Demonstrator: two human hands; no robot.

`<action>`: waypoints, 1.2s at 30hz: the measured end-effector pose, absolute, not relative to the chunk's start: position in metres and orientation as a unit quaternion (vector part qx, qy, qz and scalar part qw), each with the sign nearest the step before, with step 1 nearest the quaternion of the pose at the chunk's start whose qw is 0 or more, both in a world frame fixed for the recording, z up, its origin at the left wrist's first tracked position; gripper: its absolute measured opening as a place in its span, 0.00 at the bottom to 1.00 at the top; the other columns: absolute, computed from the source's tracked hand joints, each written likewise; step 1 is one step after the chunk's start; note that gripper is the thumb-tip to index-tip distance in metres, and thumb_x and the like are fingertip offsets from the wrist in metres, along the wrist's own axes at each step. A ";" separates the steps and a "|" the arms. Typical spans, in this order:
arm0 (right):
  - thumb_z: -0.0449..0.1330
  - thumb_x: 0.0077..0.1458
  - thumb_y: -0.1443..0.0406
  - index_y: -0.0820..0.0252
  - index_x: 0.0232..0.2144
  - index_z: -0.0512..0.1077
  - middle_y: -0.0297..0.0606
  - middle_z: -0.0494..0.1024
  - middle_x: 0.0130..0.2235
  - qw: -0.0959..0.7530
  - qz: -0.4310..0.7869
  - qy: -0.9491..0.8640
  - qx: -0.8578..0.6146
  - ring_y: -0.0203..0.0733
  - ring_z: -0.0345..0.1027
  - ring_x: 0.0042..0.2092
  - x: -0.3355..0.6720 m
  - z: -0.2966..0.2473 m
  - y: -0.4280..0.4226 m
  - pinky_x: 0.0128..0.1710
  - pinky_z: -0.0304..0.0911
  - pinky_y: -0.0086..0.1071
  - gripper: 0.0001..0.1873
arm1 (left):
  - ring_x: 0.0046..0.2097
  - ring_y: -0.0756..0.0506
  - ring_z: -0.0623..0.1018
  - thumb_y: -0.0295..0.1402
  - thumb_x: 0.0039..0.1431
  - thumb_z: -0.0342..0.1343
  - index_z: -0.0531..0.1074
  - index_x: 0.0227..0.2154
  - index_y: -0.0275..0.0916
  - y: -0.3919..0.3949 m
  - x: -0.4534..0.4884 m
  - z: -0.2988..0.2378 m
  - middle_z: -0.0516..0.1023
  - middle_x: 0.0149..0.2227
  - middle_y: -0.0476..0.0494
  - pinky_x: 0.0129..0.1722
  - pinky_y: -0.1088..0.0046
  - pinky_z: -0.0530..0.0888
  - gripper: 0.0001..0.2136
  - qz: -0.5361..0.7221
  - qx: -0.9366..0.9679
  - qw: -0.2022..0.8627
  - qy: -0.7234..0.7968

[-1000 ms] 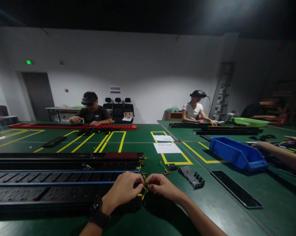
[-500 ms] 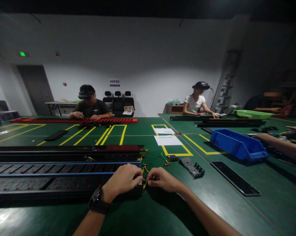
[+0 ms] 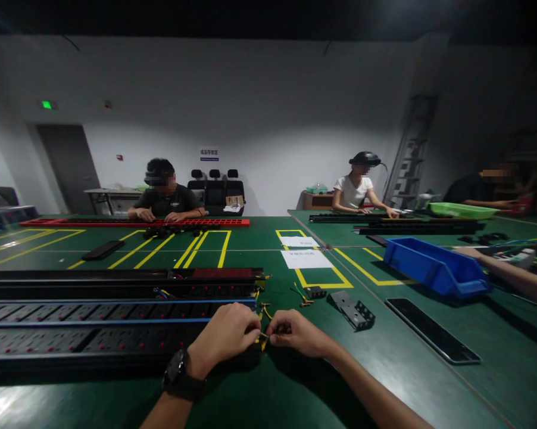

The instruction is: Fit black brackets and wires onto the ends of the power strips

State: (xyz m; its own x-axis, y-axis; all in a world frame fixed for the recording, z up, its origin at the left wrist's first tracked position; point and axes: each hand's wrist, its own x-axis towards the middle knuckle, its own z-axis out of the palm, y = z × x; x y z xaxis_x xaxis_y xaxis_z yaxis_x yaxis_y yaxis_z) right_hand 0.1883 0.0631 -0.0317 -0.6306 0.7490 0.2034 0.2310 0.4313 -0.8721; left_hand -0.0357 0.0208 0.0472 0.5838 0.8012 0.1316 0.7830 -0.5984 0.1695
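Long black power strips with rows of sockets and small red parts lie side by side on the left. At the right end of the nearest strip, my left hand, wearing a black watch, closes thumb and fingers in a pinch. What it grips is too small to make out. Facing it, my right hand pinches a thin yellow wire that curves out by the strip ends. The fingertips nearly meet, with a tiny metallic piece between them. More yellow shows just below.
Right of my hands lie a green-yellow wire, a black bracket and a phone. Beyond stand a blue bin and paper sheets. Co-workers sit across the table; another person's arm reaches in from the right.
The whole view has shifted slightly downward. My hands keep their pinch at the strip's end, with only small finger movement. The other person's arm at the right has shifted.
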 end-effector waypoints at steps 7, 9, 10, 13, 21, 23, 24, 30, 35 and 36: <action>0.67 0.52 0.60 0.62 0.36 0.79 0.33 0.74 0.29 0.298 0.458 -0.774 -0.320 0.34 0.61 0.29 0.187 -0.034 0.062 0.29 0.55 0.28 0.11 | 0.38 0.44 0.79 0.31 0.61 0.54 0.82 0.33 0.41 0.020 -0.032 0.046 0.82 0.33 0.44 0.38 0.70 0.70 0.10 0.091 0.897 0.035 0.431; 0.67 0.52 0.62 0.61 0.34 0.80 0.34 0.74 0.30 0.300 0.441 -0.781 -0.325 0.35 0.62 0.30 0.186 -0.035 0.063 0.30 0.56 0.28 0.09 | 0.39 0.44 0.79 0.31 0.62 0.54 0.82 0.34 0.41 0.022 -0.033 0.042 0.83 0.34 0.44 0.39 0.70 0.70 0.10 0.094 0.898 0.030 0.428; 0.67 0.52 0.62 0.61 0.34 0.80 0.34 0.75 0.31 0.302 0.435 -0.783 -0.328 0.35 0.62 0.30 0.186 -0.035 0.063 0.30 0.57 0.28 0.08 | 0.39 0.44 0.79 0.31 0.62 0.54 0.82 0.34 0.41 0.023 -0.033 0.040 0.83 0.34 0.44 0.39 0.70 0.70 0.10 0.096 0.899 0.028 0.427; 0.66 0.52 0.62 0.60 0.34 0.80 0.36 0.76 0.33 0.306 0.425 -0.786 -0.328 0.36 0.65 0.32 0.186 -0.035 0.062 0.33 0.59 0.29 0.08 | 0.39 0.44 0.80 0.31 0.63 0.53 0.82 0.35 0.41 0.026 -0.034 0.034 0.83 0.34 0.43 0.40 0.70 0.70 0.10 0.104 0.899 0.029 0.425; 0.66 0.53 0.60 0.61 0.36 0.76 0.35 0.77 0.33 0.316 0.458 -0.765 -0.324 0.37 0.66 0.33 0.182 -0.034 0.059 0.33 0.60 0.30 0.12 | 0.38 0.45 0.80 0.33 0.64 0.52 0.82 0.35 0.42 0.018 -0.026 0.038 0.83 0.34 0.44 0.38 0.72 0.69 0.11 0.120 0.887 0.063 0.441; 0.66 0.53 0.59 0.62 0.35 0.76 0.35 0.77 0.32 0.318 0.453 -0.764 -0.331 0.37 0.65 0.32 0.182 -0.035 0.059 0.32 0.59 0.29 0.11 | 0.37 0.45 0.80 0.33 0.64 0.51 0.81 0.35 0.43 0.016 -0.023 0.040 0.83 0.33 0.45 0.37 0.72 0.69 0.12 0.118 0.884 0.065 0.448; 0.66 0.53 0.59 0.62 0.34 0.76 0.35 0.76 0.31 0.320 0.444 -0.767 -0.335 0.36 0.64 0.31 0.182 -0.036 0.059 0.32 0.59 0.29 0.11 | 0.37 0.44 0.80 0.33 0.64 0.51 0.81 0.35 0.43 0.015 -0.022 0.040 0.83 0.33 0.45 0.37 0.72 0.69 0.11 0.118 0.882 0.065 0.452; 0.66 0.52 0.62 0.62 0.32 0.76 0.36 0.77 0.31 0.334 0.402 -0.785 -0.334 0.38 0.66 0.32 0.183 -0.036 0.062 0.33 0.60 0.30 0.08 | 0.37 0.44 0.80 0.40 0.63 0.52 0.79 0.37 0.42 0.014 -0.018 0.042 0.82 0.33 0.46 0.36 0.71 0.69 0.12 0.115 0.873 0.065 0.469; 0.67 0.51 0.61 0.62 0.34 0.76 0.37 0.79 0.33 0.326 0.428 -0.776 -0.328 0.39 0.69 0.34 0.185 -0.040 0.066 0.36 0.63 0.31 0.10 | 0.37 0.43 0.78 0.45 0.60 0.55 0.75 0.36 0.40 0.014 -0.019 0.042 0.79 0.33 0.45 0.36 0.70 0.68 0.13 0.116 0.887 0.011 0.448; 0.66 0.51 0.60 0.62 0.34 0.76 0.37 0.78 0.33 0.321 0.433 -0.775 -0.328 0.38 0.68 0.33 0.186 -0.040 0.066 0.35 0.63 0.31 0.11 | 0.37 0.43 0.77 0.45 0.59 0.56 0.74 0.35 0.40 0.014 -0.020 0.041 0.79 0.33 0.45 0.36 0.70 0.68 0.13 0.113 0.888 -0.003 0.445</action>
